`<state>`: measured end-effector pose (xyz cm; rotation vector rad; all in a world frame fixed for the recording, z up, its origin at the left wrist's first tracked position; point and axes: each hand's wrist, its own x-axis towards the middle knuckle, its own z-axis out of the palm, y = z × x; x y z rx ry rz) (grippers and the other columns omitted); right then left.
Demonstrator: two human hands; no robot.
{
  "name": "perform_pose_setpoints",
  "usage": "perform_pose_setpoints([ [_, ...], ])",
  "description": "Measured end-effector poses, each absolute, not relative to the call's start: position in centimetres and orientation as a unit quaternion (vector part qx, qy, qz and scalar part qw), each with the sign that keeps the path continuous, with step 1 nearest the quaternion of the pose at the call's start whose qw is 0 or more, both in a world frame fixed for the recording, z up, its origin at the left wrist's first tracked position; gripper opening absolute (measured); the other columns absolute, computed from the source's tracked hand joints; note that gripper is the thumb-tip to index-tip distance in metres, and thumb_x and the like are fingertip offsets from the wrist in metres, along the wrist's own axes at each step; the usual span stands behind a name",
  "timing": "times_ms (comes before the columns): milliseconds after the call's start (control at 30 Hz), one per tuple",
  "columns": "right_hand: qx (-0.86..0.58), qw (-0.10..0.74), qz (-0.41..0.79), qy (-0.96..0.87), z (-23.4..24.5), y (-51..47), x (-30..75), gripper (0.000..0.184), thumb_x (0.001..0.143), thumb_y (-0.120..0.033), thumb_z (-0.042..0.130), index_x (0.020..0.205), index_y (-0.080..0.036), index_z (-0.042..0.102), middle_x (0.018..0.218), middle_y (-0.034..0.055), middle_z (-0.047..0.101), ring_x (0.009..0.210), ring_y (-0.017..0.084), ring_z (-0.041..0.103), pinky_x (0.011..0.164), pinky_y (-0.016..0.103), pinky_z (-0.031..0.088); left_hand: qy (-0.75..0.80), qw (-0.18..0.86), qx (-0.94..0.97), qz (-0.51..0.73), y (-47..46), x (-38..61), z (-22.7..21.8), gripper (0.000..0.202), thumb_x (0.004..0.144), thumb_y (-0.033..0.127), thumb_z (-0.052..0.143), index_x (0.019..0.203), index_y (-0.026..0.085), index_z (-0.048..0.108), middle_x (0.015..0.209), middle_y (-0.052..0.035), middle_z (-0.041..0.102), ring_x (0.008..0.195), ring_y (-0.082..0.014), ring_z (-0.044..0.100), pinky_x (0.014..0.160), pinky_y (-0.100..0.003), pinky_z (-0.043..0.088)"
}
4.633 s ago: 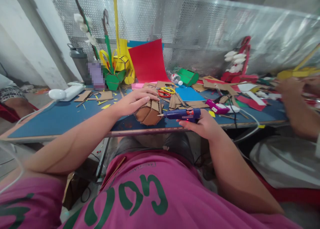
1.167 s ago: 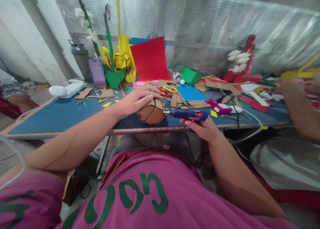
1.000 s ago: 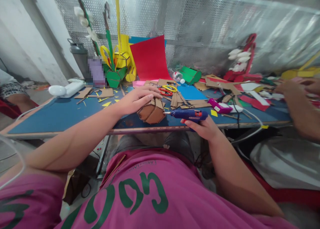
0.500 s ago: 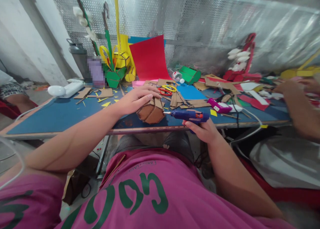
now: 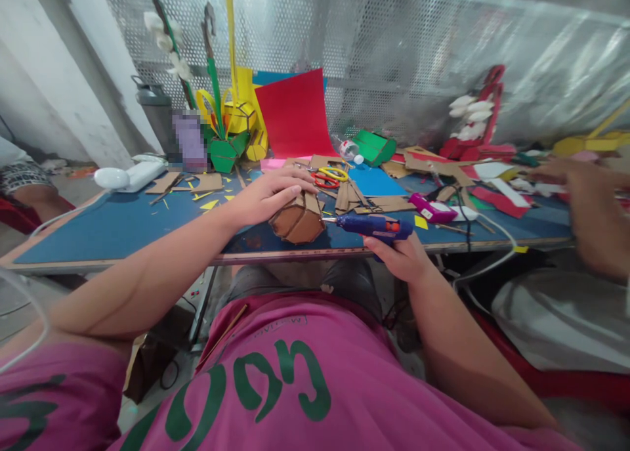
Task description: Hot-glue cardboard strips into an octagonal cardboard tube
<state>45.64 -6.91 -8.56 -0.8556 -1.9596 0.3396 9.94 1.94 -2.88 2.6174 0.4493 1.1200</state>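
hand, left [image 5: 266, 198]: atop cardboard form [image 5: 300, 226], grip unclear
hand, right [image 5: 403, 255]: clasping glue gun [image 5: 363, 226]
risk: nozzle [image 5: 330, 220] could skid if form rolls

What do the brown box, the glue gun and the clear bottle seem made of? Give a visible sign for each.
Brown box: matte cardboard, by its plain brown panels and dark seams.
Glue gun: probably smooth plastic, blue and moulded-looking; nozzle likely metal, silvery.
Bottle: likely thin, glossy plastic, see-through.
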Motion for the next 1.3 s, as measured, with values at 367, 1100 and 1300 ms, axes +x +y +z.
perform_pose_setpoints([
  [367, -0.344, 0.468, 0.144, -0.801, -8.1, -7.9, 45.8, 0.047, 0.108, -0.074, 0.077, 0.096, -0.029, 0.083, 0.090, 0.0069, 0.086, 0.082, 0.031, 0.082, 0.077, 0.048, 0.069, 0.141, 0.137, 0.903, 0.381, 2.0, 10.0, -2.6, 0.054, 0.126, 0.061, 0.052, 0.141, 0.029, 0.092, 0.157, -0.0144, 0.084, 0.156, -0.0330, 0.073, 0.144, -0.054, 0.050],
  [1100, -0.344, 0.421, 0.204, -0.814, -7.0, -5.7, 46.1, 0.065, 0.099, -0.090, 0.079, 0.096, -0.027, 0.089, 0.084, 0.0068, 0.084, 0.076, 0.028, 0.078, 0.072, 0.043, 0.067, 0.131, 0.145, 0.903, 0.383, 2.3, 10.1, -2.7, 0.052, 0.126, 0.060, 0.053, 0.141, 0.030, 0.092, 0.155, -0.0126, 0.085, 0.156, -0.0334, 0.073, 0.143, -0.054, 0.050],
  [1300, -0.343, 0.425, 0.197, -0.814, -7.1, -5.8, 46.0, 0.066, 0.101, -0.091, 0.077, 0.095, -0.026, 0.088, 0.086, 0.0077, 0.085, 0.078, 0.029, 0.080, 0.073, 0.043, 0.067, 0.133, 0.136, 0.905, 0.380, 2.4, 10.0, -3.0, 0.053, 0.127, 0.059, 0.051, 0.143, 0.029, 0.091, 0.155, -0.0130, 0.085, 0.157, -0.0325, 0.072, 0.144, -0.054, 0.048],
])
